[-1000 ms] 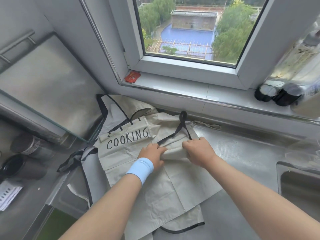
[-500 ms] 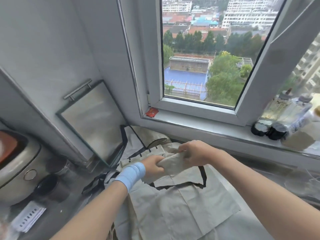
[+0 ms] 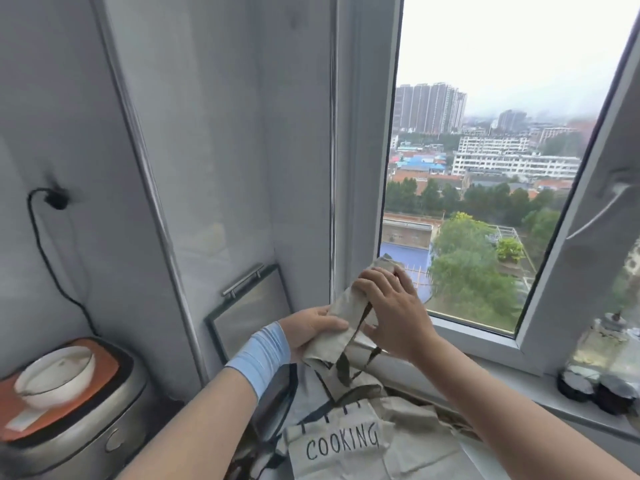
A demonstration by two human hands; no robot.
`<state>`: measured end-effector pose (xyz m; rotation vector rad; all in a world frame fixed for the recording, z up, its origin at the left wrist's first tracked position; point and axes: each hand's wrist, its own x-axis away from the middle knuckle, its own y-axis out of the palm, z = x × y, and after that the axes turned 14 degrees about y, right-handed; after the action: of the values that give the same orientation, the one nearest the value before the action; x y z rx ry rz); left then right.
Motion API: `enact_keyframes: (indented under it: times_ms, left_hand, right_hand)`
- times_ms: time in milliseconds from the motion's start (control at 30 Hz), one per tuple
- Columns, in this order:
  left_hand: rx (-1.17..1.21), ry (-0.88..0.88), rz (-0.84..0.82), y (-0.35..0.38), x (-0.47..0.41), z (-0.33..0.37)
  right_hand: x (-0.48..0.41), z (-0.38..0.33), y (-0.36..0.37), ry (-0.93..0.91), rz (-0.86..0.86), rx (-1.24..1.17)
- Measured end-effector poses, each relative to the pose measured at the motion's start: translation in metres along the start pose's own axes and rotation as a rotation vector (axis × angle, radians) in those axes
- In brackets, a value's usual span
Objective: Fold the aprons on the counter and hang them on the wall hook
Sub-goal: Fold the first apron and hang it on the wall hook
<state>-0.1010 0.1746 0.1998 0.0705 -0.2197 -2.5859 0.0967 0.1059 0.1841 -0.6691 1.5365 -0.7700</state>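
Observation:
A folded beige apron (image 3: 349,308) with dark straps is held up in front of the window frame. My left hand (image 3: 311,329), with a light blue wristband, grips its lower end. My right hand (image 3: 388,306) grips its upper part, dark straps dangling below. A second beige apron (image 3: 346,445), printed "COOKING", lies spread on the counter beneath both hands. No wall hook shows; a black plug and cord (image 3: 55,200) hang on the left wall.
A rice cooker (image 3: 79,420) with a white bowl (image 3: 55,379) on its orange lid stands at the lower left. A glass lid with a metal handle (image 3: 249,306) leans against the wall. Dark-capped bottles (image 3: 595,375) stand on the window sill at right.
Both hands lifted the folded apron off the counter and raised it toward the window frame. The view tilted upward, so the wall and the cooker now show.

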Motion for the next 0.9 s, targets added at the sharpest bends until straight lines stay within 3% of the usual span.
enact_keyframes:
  times_ms: [100, 200, 400, 500, 600, 733, 833, 900]
  left_hand:
    - [0.031, 0.078, -0.067, -0.003, 0.004, 0.027]
    - [0.046, 0.106, -0.141, 0.001, 0.016, 0.048]
    - [-0.272, 0.093, 0.041, -0.028, 0.016, 0.059]
    - [-0.497, 0.171, 0.253, -0.039, 0.01, 0.055]
    - [-0.52, 0.254, 0.336, -0.043, 0.007, 0.055]
    - [-0.306, 0.242, 0.144, -0.045, 0.004, 0.068]
    - [-0.148, 0.171, -0.005, -0.04, 0.01, 0.077]
    - [-0.165, 0.145, -0.018, -0.041, 0.012, 0.077]
  right_hand:
    - [-0.028, -0.022, -0.006, 0.106, 0.183, -0.1]
    - [-0.046, -0.032, -0.011, 0.08, 0.205, -0.087]
    - [-0.063, -0.049, -0.02, 0.146, 0.036, -0.209]
    - [-0.077, -0.062, -0.026, 0.363, -0.081, -0.448]
    - [-0.093, -0.072, -0.028, 0.584, -0.253, -0.74]
    - [-0.101, -0.088, -0.038, 0.773, -0.473, -1.118]
    - [-0.111, -0.088, -0.041, 0.819, -0.513, -1.107]
    - [-0.117, -0.086, -0.041, 0.809, -0.57, -1.074]
